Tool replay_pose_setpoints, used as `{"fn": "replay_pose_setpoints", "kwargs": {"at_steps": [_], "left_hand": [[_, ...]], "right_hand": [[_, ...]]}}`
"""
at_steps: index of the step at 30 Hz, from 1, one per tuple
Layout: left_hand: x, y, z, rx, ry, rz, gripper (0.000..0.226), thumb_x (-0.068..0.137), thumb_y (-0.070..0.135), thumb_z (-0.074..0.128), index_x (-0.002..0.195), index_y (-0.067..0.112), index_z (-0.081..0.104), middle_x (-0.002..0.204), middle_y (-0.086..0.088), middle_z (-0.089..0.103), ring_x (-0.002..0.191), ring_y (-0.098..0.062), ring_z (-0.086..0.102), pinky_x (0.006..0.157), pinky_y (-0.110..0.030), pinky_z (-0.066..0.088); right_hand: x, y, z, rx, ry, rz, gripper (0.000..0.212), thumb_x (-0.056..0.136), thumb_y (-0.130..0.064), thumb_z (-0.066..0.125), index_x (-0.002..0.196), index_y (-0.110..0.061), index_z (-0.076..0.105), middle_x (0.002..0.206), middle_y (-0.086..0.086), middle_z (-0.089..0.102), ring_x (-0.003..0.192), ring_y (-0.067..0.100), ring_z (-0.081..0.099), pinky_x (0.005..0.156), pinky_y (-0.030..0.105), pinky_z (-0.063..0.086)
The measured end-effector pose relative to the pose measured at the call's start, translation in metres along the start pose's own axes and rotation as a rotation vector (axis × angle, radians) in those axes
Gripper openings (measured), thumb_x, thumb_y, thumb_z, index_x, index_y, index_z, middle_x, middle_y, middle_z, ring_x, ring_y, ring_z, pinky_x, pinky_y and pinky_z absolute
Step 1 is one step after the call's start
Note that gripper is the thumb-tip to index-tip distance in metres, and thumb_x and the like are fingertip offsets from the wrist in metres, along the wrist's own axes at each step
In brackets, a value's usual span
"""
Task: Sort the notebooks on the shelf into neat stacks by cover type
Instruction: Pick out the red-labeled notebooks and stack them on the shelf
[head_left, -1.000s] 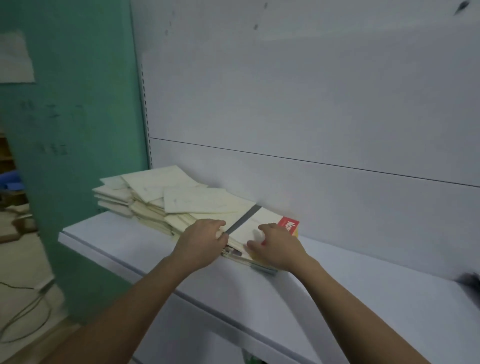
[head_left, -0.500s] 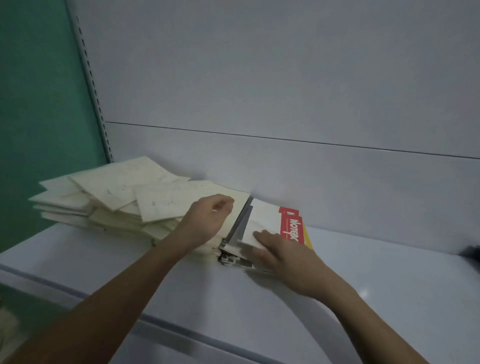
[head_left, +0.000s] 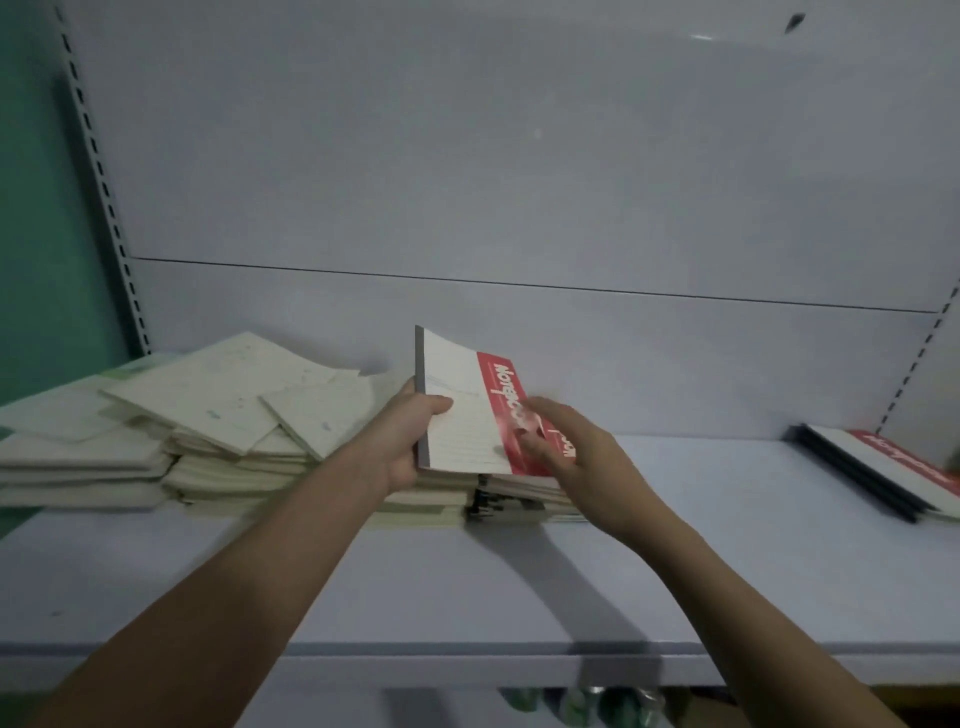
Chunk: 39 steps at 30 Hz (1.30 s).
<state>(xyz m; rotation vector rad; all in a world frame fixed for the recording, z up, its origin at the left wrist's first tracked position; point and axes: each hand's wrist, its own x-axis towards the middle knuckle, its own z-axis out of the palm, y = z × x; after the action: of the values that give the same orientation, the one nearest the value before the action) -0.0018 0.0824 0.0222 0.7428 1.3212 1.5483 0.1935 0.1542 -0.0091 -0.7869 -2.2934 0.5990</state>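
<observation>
A notebook with a white and red cover (head_left: 462, 415) is tilted up off a small stack of like notebooks (head_left: 519, 496). My left hand (head_left: 408, 441) grips its grey spine edge, thumb on the cover. My right hand (head_left: 576, 457) lies over the red part of the cover and the stack below, fingers blurred and fairly straight. To the left spreads a messy heap of pale cream notebooks (head_left: 208, 426) on the white shelf (head_left: 467, 587).
Two or three more red and white notebooks (head_left: 893, 473) lie at the far right of the shelf. A white back panel (head_left: 519, 182) rises behind, with slotted uprights at both sides. A green wall (head_left: 31, 208) stands left. Green items show below the shelf edge.
My left hand has left the cream heap and taken the top red and white notebook by its spine, lifting it. The view has shifted right, bringing the far-right notebooks into sight.
</observation>
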Motion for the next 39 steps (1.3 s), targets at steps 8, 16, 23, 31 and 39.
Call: {"fn": "replay_pose_setpoints", "kwargs": {"at_steps": [8,16,23,31,39], "left_hand": [[-0.016,0.012,-0.023,0.035,0.081,0.069,0.042,0.102,0.004,0.037,0.140,0.020,0.039,0.135,-0.015,0.056,0.109,-0.033,0.059,0.081,-0.044,0.054],[-0.037,0.004,-0.027,0.026,0.076,0.036,0.043,0.102,0.003,0.035,0.140,0.022,0.040,0.132,-0.014,0.057,0.108,-0.033,0.058,0.071,-0.039,0.054],[-0.056,-0.005,-0.029,0.037,0.121,0.098,0.041,0.100,0.003,0.038,0.136,0.022,0.042,0.128,-0.010,0.059,0.106,-0.030,0.059,0.074,-0.038,0.054],[-0.064,-0.043,0.015,-0.085,0.027,-0.025,0.028,0.105,0.036,0.039,0.124,0.022,0.053,0.104,-0.011,0.070,0.090,-0.028,0.068,0.073,-0.040,0.056],[-0.068,-0.068,0.067,-0.140,0.001,-0.014,0.034,0.094,0.000,0.053,0.122,0.018,0.055,0.109,-0.014,0.071,0.096,-0.034,0.069,0.070,-0.041,0.057]], "right_hand": [[0.005,0.024,0.016,-0.364,-0.379,0.186,0.062,0.089,-0.066,0.047,0.134,-0.023,0.045,0.142,-0.006,0.047,0.126,0.018,0.046,0.105,0.041,0.040],[-0.033,0.006,0.005,-0.527,-0.235,0.075,0.028,0.099,-0.038,0.047,0.116,-0.021,0.061,0.111,-0.001,0.066,0.096,0.021,0.060,0.076,0.034,0.049],[-0.039,0.013,-0.006,-0.203,0.182,0.155,0.033,0.102,-0.020,0.039,0.122,-0.036,0.060,0.094,-0.009,0.069,0.086,0.019,0.063,0.074,0.036,0.052],[-0.074,-0.045,0.008,-0.198,0.190,-0.008,0.035,0.104,-0.027,0.040,0.133,-0.038,0.055,0.120,-0.018,0.062,0.102,0.007,0.060,0.081,0.024,0.049],[-0.111,-0.015,-0.017,-0.220,-0.118,-0.109,0.045,0.101,-0.051,0.033,0.143,-0.039,0.043,0.153,-0.016,0.035,0.142,0.000,0.027,0.114,0.019,0.023]]}}
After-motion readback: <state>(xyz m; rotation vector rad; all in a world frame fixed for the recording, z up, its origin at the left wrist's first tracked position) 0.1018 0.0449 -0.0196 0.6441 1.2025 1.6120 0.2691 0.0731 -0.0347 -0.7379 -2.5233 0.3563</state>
